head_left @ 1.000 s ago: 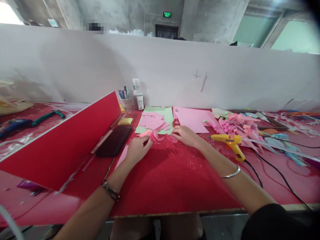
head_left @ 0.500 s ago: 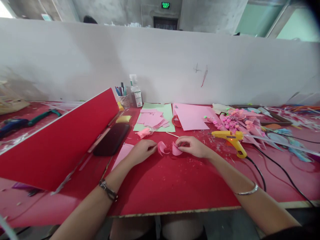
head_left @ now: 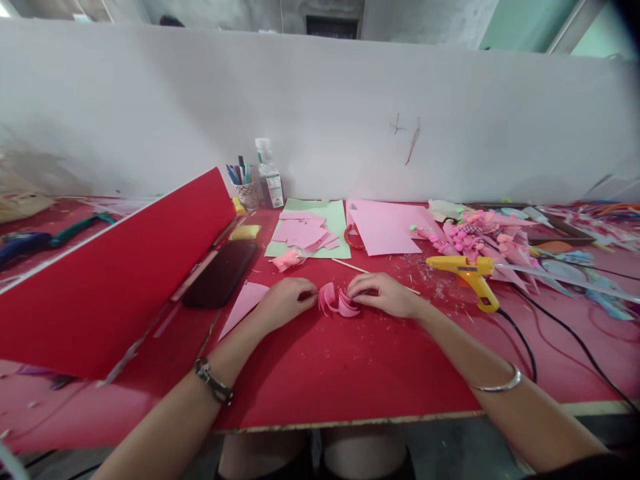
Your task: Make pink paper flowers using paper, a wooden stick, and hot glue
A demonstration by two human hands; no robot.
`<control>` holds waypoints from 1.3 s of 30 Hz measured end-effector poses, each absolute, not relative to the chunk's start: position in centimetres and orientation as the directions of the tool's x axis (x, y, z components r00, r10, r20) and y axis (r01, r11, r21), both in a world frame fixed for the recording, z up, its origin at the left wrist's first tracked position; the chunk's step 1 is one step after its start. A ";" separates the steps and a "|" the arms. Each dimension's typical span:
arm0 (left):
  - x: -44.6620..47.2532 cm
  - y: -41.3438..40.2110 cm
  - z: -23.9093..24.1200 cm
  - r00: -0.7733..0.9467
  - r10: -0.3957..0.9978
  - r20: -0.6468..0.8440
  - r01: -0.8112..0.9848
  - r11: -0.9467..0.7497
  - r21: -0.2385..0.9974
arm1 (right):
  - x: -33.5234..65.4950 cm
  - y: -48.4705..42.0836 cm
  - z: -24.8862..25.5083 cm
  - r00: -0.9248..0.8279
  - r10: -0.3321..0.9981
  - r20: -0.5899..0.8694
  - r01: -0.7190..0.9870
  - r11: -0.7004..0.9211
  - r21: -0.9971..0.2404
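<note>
Running crosswise, pink petals (head_left: pixel 339 301) span left hand (head_left: pixel 285 301) to right hand (head_left: pixel 384 295).

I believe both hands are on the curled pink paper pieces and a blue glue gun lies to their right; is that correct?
Nearly: the head view shows the glue gun is yellow, not blue. The left hand and right hand are indeed on the curled pink paper pieces, with the gun to their right.

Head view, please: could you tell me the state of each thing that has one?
Left hand, pinching petals.
Right hand, pinching petals too.
Glue gun, lying down, lamp glowing.
Red board, tilted.
Bottle, upright.
Pen cup, upright.
</note>
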State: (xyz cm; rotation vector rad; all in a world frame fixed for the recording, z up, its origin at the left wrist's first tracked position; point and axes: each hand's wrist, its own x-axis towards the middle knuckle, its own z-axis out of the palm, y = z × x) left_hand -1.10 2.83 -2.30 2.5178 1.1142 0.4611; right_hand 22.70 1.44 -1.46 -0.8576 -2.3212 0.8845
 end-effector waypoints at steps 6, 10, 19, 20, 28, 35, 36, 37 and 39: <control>-0.9 2.6 -2.2 0.603 0.787 0.129 0.689 -0.595 0.413 | 22.5 1.3 -1.7 -0.627 0.733 0.264 0.385 0.586 -0.713; -0.7 2.5 -2.1 0.600 0.790 0.127 0.698 -0.595 0.399 | 22.3 1.3 -1.9 -0.605 0.754 0.255 0.401 0.565 -0.721; -0.7 2.4 -2.0 0.609 0.782 0.136 0.711 -0.614 0.344 | 22.2 1.3 -2.1 -0.581 0.778 0.238 0.401 0.528 -0.749; -0.7 2.3 -2.0 0.611 0.779 0.138 0.715 -0.619 0.326 | 22.1 1.2 -2.0 -0.578 0.782 0.233 0.401 0.521 -0.754; -0.5 1.8 -1.6 0.612 0.776 0.149 0.744 -0.630 0.225 | 22.0 1.2 -2.0 -0.557 0.799 0.227 0.405 0.500 -0.766; -0.6 1.5 -0.8 0.574 0.762 0.300 0.644 -0.646 0.410 | 22.0 1.1 -1.8 -0.566 0.789 0.238 0.425 0.527 -0.736; -0.6 1.5 -0.8 0.574 0.751 0.326 0.612 -0.658 0.439 | 22.0 1.1 -1.7 -0.568 0.785 0.247 0.430 0.539 -0.724; -0.4 1.6 -0.8 0.577 0.740 0.346 0.582 -0.670 0.461 | 22.0 1.0 -1.6 -0.570 0.781 0.254 0.435 0.550 -0.713; -0.2 1.6 -1.1 0.587 0.723 0.365 0.540 -0.685 0.489 | 22.0 1.0 -1.5 -0.577 0.773 0.264 0.441 0.567 -0.696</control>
